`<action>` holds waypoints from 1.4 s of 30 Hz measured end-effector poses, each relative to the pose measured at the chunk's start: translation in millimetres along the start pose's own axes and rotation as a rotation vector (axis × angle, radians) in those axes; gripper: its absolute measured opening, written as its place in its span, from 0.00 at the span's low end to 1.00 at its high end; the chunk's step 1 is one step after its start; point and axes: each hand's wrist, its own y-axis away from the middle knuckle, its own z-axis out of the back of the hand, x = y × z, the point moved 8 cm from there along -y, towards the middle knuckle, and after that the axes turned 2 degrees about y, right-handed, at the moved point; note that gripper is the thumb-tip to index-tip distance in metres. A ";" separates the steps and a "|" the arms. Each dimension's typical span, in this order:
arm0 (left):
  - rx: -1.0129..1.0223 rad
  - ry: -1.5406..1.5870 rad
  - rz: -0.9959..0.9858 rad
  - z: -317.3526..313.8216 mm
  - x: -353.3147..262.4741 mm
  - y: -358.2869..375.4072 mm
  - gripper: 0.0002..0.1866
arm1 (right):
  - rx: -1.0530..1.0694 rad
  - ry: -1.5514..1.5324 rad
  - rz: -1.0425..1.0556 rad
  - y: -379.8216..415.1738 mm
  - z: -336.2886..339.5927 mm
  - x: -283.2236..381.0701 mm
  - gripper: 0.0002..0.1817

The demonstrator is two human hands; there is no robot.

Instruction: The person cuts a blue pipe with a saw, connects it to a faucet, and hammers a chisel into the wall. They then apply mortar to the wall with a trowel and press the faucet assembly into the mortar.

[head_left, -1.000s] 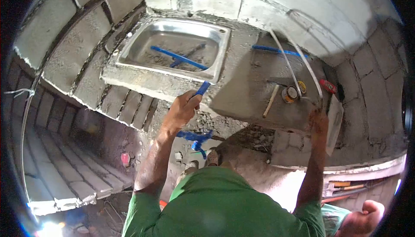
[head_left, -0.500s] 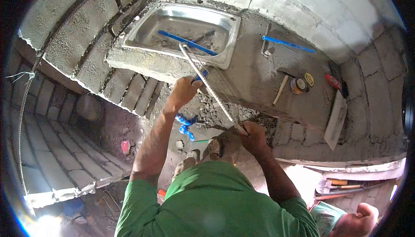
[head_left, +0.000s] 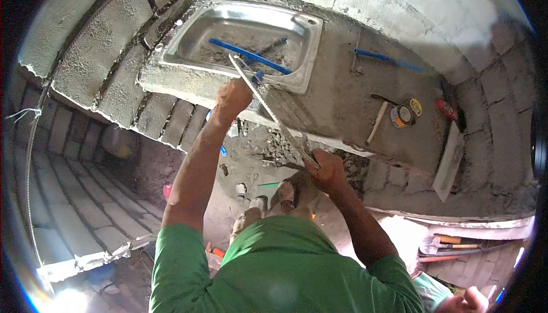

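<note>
My right hand [head_left: 327, 170] is closed around the handle end of a hacksaw [head_left: 268, 107]. The saw's pale, ribbed bar slants up and left, with its far end over the front of the steel sink [head_left: 311, 62]. Near the sink's front rim, my left hand [head_left: 234, 96] grips a blue pipe [head_left: 258, 77], whose end sticks out past the fingers. The saw passes close beside that end. More blue shows by my left forearm, which partly hides it. Inside the sink, a longer blue pipe [head_left: 251, 56] lies across a shorter one, over grey dirt.
On the concrete counter [head_left: 331, 107] lie another blue pipe [head_left: 388, 60], a hammer [head_left: 378, 122], a round can [head_left: 401, 116], its yellow lid [head_left: 415, 107], a red-handled tool [head_left: 446, 108] and a flat board [head_left: 450, 162]. Rubble [head_left: 274, 142] lies below. Another person's hand [head_left: 471, 300] shows lower right.
My left hand has moved left and slightly up with the blue pipe. My right hand and the hacksaw have shifted a little up and left. The other person's hand has moved lower.
</note>
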 end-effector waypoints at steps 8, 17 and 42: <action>0.046 0.006 0.017 5.4 5.3 -6.8 0.14 | 0.135 0.023 -0.174 -42.6 -0.9 -11.1 0.18; 0.184 -0.091 -0.259 -11.1 3.6 -14.3 0.17 | 0.065 -0.111 -0.188 -48.0 -5.1 -7.7 0.20; -0.039 -0.140 -0.004 -5.7 -1.6 9.1 0.13 | -0.069 -0.052 -0.041 -76.3 15.2 -1.4 0.17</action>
